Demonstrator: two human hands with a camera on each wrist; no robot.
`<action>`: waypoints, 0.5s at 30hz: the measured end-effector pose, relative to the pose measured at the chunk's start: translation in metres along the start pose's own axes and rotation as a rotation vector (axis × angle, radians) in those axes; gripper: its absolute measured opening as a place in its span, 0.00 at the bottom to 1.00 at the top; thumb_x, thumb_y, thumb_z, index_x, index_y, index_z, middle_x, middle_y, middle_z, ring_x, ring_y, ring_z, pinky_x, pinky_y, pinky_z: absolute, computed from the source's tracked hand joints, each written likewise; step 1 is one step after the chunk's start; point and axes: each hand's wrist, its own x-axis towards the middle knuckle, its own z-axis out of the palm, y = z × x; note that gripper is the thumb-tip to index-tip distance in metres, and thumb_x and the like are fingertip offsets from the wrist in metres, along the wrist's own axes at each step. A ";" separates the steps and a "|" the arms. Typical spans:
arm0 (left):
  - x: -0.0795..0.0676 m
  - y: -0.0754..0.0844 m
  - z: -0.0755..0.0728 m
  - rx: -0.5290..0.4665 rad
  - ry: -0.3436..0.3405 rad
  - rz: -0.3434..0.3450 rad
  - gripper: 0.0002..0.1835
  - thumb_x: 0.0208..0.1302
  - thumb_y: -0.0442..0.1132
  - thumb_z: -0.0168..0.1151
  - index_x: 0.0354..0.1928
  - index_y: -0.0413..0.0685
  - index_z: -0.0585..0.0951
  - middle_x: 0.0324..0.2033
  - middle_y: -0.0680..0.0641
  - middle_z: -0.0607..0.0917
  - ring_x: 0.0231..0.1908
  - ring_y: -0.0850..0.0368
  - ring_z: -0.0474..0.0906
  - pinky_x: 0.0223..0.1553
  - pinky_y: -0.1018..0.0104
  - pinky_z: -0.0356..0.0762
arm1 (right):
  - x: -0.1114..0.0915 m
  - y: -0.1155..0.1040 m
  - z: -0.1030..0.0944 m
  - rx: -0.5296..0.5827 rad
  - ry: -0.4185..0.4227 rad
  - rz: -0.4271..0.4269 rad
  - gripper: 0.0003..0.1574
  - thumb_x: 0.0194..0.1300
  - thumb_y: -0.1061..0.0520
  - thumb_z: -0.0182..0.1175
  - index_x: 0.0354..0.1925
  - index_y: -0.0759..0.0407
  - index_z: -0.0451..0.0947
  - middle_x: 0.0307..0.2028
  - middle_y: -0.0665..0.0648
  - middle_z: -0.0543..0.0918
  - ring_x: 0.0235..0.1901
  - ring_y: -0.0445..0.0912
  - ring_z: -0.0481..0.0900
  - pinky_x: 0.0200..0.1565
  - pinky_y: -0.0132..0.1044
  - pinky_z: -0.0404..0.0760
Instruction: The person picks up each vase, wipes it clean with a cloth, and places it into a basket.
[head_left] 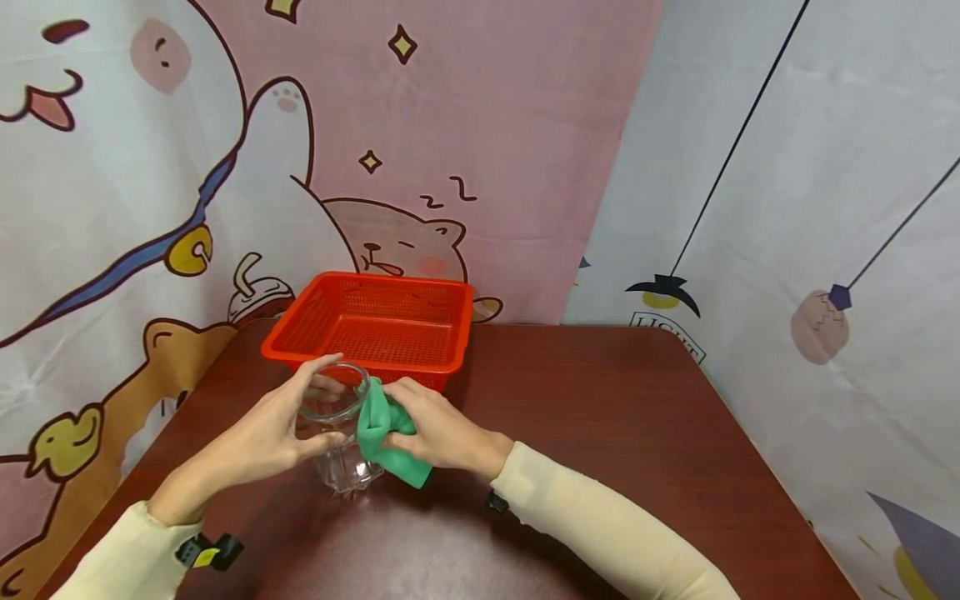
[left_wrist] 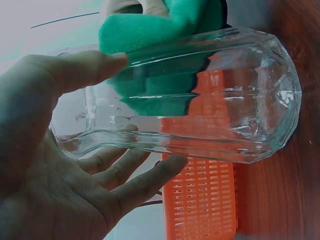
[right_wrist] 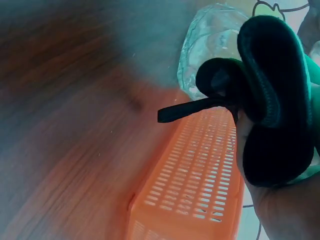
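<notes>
A clear, faceted glass jar (head_left: 347,468) stands roughly upright with its mouth toward me. My left hand (head_left: 258,437) grips it near the neck, thumb on the near side and fingers around the far side. In the left wrist view the thumb lies along the glass (left_wrist: 250,95). My right hand (head_left: 442,427) holds a bunched green cloth (head_left: 407,469) against the jar's right side near the rim. The cloth's folds look dark in the right wrist view (right_wrist: 280,150). Whether the jar's base touches the table cannot be told.
Behind the jar, a red perforated plastic basket (head_left: 461,342) sits at the back left of the dark wooden table (head_left: 600,417). A cartoon-printed curtain (head_left: 517,150) hangs behind and beside the table.
</notes>
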 end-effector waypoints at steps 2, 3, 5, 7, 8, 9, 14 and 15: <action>0.000 0.000 0.000 0.003 -0.002 -0.004 0.59 0.65 0.35 0.89 0.90 0.52 0.60 0.63 0.42 0.88 0.63 0.44 0.90 0.59 0.63 0.93 | -0.001 0.001 0.000 -0.019 -0.020 -0.007 0.40 0.80 0.51 0.78 0.80 0.59 0.75 0.69 0.59 0.85 0.64 0.48 0.87 0.68 0.36 0.88; 0.000 0.000 0.000 0.005 -0.002 -0.005 0.59 0.65 0.35 0.89 0.90 0.52 0.60 0.63 0.42 0.88 0.62 0.44 0.90 0.59 0.64 0.93 | -0.001 0.002 -0.001 -0.029 -0.031 -0.009 0.40 0.80 0.51 0.78 0.80 0.59 0.75 0.69 0.59 0.85 0.63 0.47 0.86 0.68 0.35 0.88; 0.000 0.000 0.000 0.009 -0.002 -0.005 0.59 0.65 0.35 0.89 0.90 0.52 0.60 0.63 0.42 0.88 0.62 0.44 0.90 0.59 0.64 0.93 | -0.002 0.003 -0.001 -0.049 -0.054 -0.008 0.40 0.80 0.51 0.78 0.80 0.60 0.75 0.68 0.58 0.85 0.62 0.47 0.86 0.67 0.34 0.88; 0.000 -0.001 0.000 0.012 0.000 -0.002 0.59 0.65 0.35 0.89 0.90 0.52 0.60 0.63 0.42 0.88 0.62 0.45 0.90 0.59 0.63 0.93 | -0.003 0.003 -0.001 -0.069 -0.078 -0.002 0.40 0.80 0.51 0.78 0.80 0.60 0.75 0.68 0.58 0.84 0.61 0.46 0.86 0.66 0.34 0.88; 0.000 -0.001 0.000 0.015 0.001 -0.001 0.59 0.65 0.35 0.89 0.90 0.52 0.60 0.63 0.42 0.88 0.62 0.45 0.89 0.59 0.63 0.93 | -0.004 0.004 -0.001 -0.082 -0.089 0.004 0.40 0.80 0.51 0.78 0.80 0.60 0.75 0.68 0.58 0.85 0.61 0.46 0.86 0.66 0.33 0.87; 0.000 -0.001 0.000 0.017 0.003 0.001 0.58 0.65 0.35 0.89 0.90 0.52 0.61 0.63 0.42 0.88 0.62 0.45 0.89 0.59 0.63 0.93 | -0.004 0.004 -0.001 -0.093 -0.100 0.009 0.40 0.80 0.50 0.78 0.80 0.60 0.75 0.69 0.58 0.85 0.61 0.46 0.86 0.65 0.33 0.87; 0.000 -0.001 0.001 0.028 0.008 0.003 0.58 0.65 0.36 0.89 0.90 0.52 0.61 0.63 0.43 0.88 0.61 0.45 0.89 0.59 0.61 0.93 | -0.006 0.007 0.001 -0.145 -0.154 0.044 0.42 0.79 0.49 0.79 0.81 0.58 0.75 0.68 0.57 0.86 0.62 0.45 0.86 0.66 0.33 0.87; 0.000 0.000 0.001 0.028 0.008 0.002 0.58 0.65 0.36 0.89 0.90 0.52 0.61 0.63 0.43 0.88 0.61 0.45 0.89 0.59 0.61 0.93 | -0.006 0.007 0.001 -0.151 -0.165 0.052 0.43 0.79 0.49 0.80 0.81 0.57 0.75 0.68 0.57 0.86 0.62 0.45 0.86 0.66 0.33 0.87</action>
